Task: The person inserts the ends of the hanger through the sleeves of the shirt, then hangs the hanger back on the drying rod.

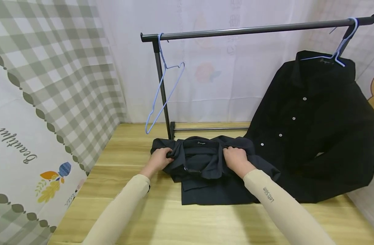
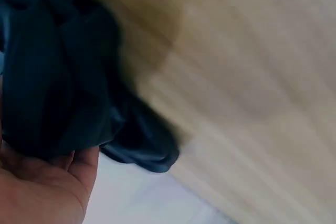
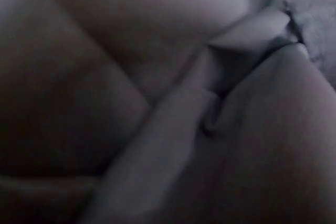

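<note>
A dark shirt (image 1: 202, 160) lies bunched on the wooden table, its collar and neck label turned up in the head view. My left hand (image 1: 160, 159) grips its shoulder on the left side, thumb and fingers closed on the cloth. In the left wrist view the dark cloth (image 2: 63, 87) hangs over the fingers of that left hand (image 2: 47, 184). On the other side of the collar, my right hand (image 1: 236, 159) holds the shirt's other shoulder with curled fingers. Dim, blurred folds of fabric (image 3: 173, 135) fill the right wrist view.
A black garment rack (image 1: 236, 32) stands behind the shirt. An unused blue hanger (image 1: 164, 73) hangs at its left end. At right, a black buttoned shirt (image 1: 324, 122) hangs on another blue hanger (image 1: 338, 54), its lower part spreading onto the table (image 1: 137, 211). Checked cloth (image 1: 61, 68) lines the left.
</note>
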Demonstrator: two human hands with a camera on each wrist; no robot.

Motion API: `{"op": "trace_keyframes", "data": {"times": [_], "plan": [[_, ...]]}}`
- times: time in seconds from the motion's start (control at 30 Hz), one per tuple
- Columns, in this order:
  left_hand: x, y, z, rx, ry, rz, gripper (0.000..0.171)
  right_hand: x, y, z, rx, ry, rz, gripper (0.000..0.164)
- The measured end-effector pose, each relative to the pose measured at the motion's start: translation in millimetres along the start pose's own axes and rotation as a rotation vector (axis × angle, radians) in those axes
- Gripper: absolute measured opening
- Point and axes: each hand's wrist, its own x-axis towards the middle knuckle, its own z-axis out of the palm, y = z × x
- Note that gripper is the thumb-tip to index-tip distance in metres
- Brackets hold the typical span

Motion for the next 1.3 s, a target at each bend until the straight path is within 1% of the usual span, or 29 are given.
{"op": "trace_keyframes", "data": {"times": [0.07,0.1,0.17,0.23,0.4,0.5,0.6,0.7,0.77,0.83,0.87,0.93,1.0,1.07,1.17,1.2,1.3], "plan": [[-1.3,-3.4,4.2,0.037,0.021,-0.003,0.027,1,1,4,0.022,-0.019,0.002,0.027],[-1.7,-5.1,5.7,0.041,0.037,-0.01,0.023,1,1,5,0.028,-0.022,0.004,0.027],[-2.1,-7.6,6.9,0.035,0.068,-0.022,0.017,1,2,7,0.042,-0.021,0.01,0.029],[-2.0,-9.7,6.9,0.02,0.086,-0.038,0.015,1,2,7,0.052,-0.02,0.011,0.03],[-2.8,-11.8,3.5,-0.048,0.109,-0.101,0.026,0,2,7,0.068,-0.012,0.001,0.032],[-2.6,-10.4,1.3,-0.049,0.129,-0.106,0.038,0,3,7,0.079,-0.004,-0.001,0.033],[-1.5,-6.1,0.3,-0.023,0.111,-0.08,0.041,2,6,4,0.104,-0.023,0.006,0.034],[-0.5,-2.1,1.5,0.012,0.068,-0.072,0.04,5,10,-2,0.154,-0.068,0.028,0.036],[-0.5,-2.2,3.5,0.023,0.053,-0.079,0.04,7,11,-10,0.188,-0.092,0.053,0.039],[-0.6,-4.1,5.2,0.045,0.046,-0.085,0.036,9,10,-21,0.217,-0.096,0.088,0.043],[-0.7,-5.1,5.9,0.051,0.045,-0.085,0.031,10,8,-27,0.232,-0.081,0.107,0.044],[-0.8,-6.5,6.1,0.061,0.05,-0.076,0.021,13,3,-41,0.252,-0.008,0.133,0.043],[-0.6,-6.7,5.6,0.074,0.048,-0.07,0.015,17,-3,-56,0.287,0.104,0.147,0.042],[-0.5,-6.1,5.1,0.076,0.045,-0.063,0.013,21,-12,-72,0.341,0.222,0.14,0.038],[-0.3,-4.9,4.8,0.074,0.042,-0.06,0.012,26,-28,-101,0.437,0.351,0.119,0.036],[-0.2,-4.6,4.9,0.074,0.04,-0.061,0.012,28,-34,-110,0.472,0.384,0.111,0.036],[0.7,-4.0,5.4,0.069,0.037,-0.054,0.012,34,-52,-140,0.586,0.44,0.095,0.039]]}}
